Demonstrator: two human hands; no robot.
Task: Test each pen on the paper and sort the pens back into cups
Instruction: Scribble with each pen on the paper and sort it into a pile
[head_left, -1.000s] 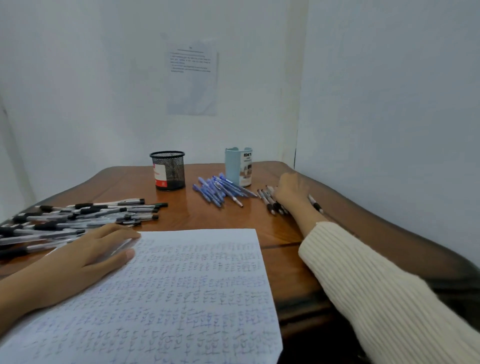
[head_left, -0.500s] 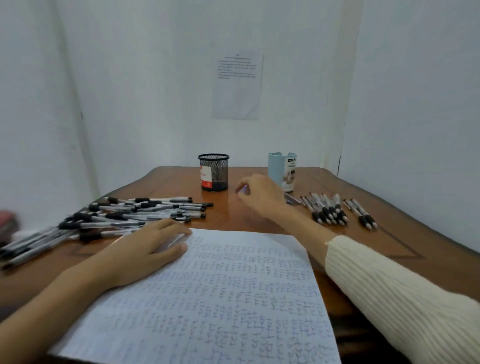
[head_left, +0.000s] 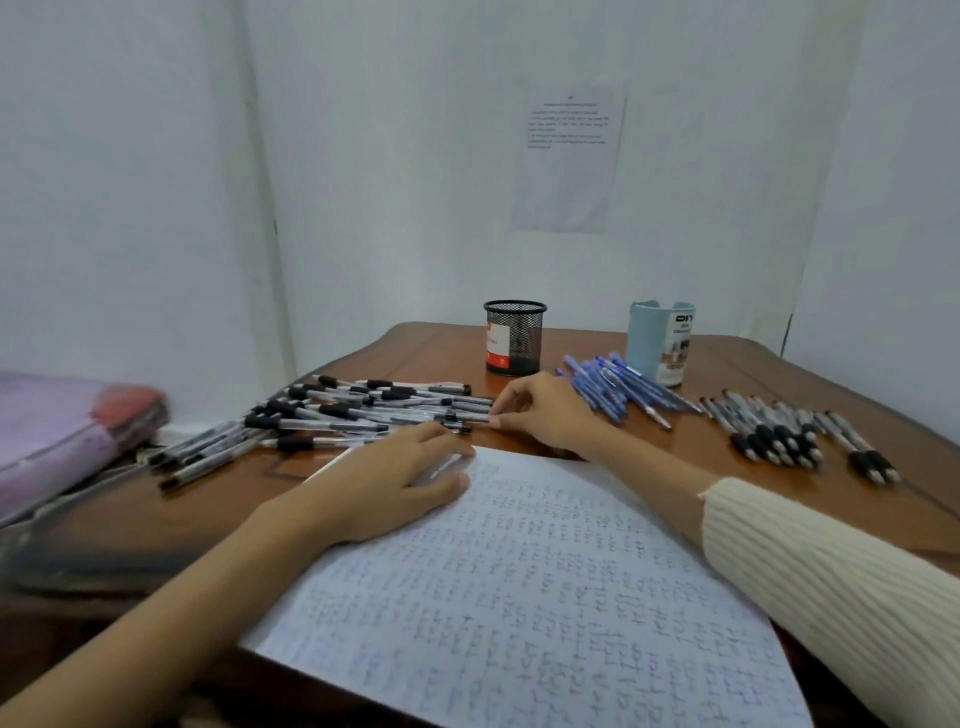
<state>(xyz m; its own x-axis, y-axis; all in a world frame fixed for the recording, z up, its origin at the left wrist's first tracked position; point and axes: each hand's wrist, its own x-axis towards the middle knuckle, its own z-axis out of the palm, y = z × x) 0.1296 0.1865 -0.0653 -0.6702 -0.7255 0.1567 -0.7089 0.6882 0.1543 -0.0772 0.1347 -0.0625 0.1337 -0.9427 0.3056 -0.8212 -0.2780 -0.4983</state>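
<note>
Reaching over from the black-grip row (head_left: 779, 436), the right hand (head_left: 540, 410) now pinches the end of a clear pen (head_left: 447, 415) at the left pile's edge. Left hand (head_left: 395, 483) lies flat, fingers straight, on the paper (head_left: 519, 597). Judged: next test starting.

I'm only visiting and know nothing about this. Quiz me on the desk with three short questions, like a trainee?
1. The right hand pinches a pen from which pile? A) blue pens B) clear pens with black caps C) black-grip pens
2. True or false: the left hand lies flat on the paper.
3. How many cups stand on the table?
Key: 1 B. 2 true. 3 two: the black mesh cup and the light blue cup.
</note>
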